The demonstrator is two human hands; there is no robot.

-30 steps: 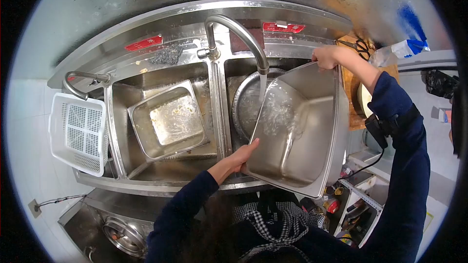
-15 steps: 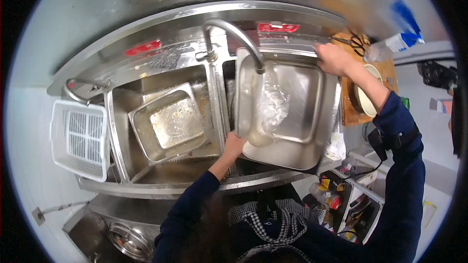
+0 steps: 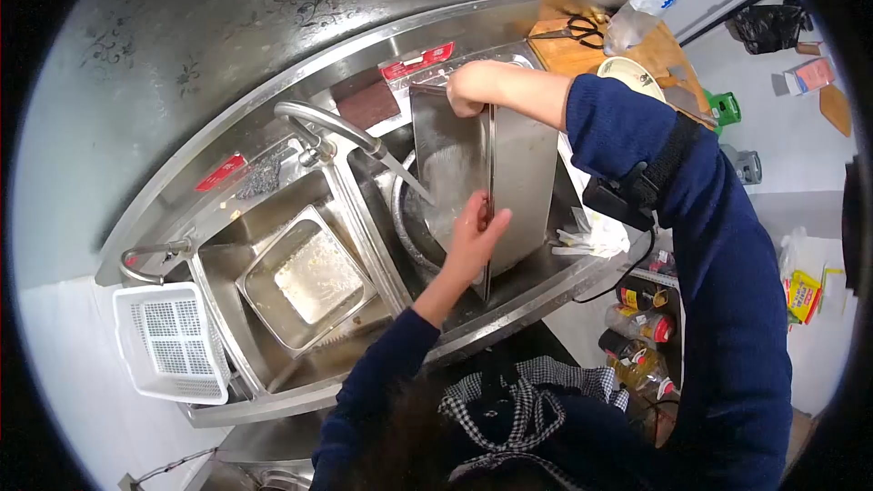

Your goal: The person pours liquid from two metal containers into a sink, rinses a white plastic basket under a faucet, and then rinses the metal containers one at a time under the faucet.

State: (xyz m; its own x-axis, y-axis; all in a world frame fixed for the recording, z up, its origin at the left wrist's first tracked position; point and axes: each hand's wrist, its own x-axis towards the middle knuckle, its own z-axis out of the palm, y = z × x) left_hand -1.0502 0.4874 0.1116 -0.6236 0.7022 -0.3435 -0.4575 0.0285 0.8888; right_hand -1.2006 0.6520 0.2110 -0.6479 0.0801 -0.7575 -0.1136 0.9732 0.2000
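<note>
A large rectangular stainless steel pan (image 3: 525, 177) is tipped up on its side over the right-hand sink. My right hand (image 3: 468, 88) grips its far end, fingers bent over the rim. Nearer to me, my left hand (image 3: 473, 238) is closed on the pan's upper rim, with the thumb standing off to the right. Water runs from the curved faucet (image 3: 332, 123) and strikes the pan's left face. Behind that stream, a round metal bowl (image 3: 403, 218) shows partly inside the sink; the pan hides the rest.
A smaller steel pan (image 3: 305, 284) lies in the left sink. Left of it stands a white plastic basket (image 3: 173, 341). A wooden board (image 3: 555, 47) at the back right bears scissors (image 3: 577, 30) and a pale bowl (image 3: 634, 73). Several bottles (image 3: 641, 323) stand below the counter.
The large pan has swung from lying face up to standing on its side. My right hand has turned over at the far rim, and my left hand has moved up. The view has shifted rightward.
</note>
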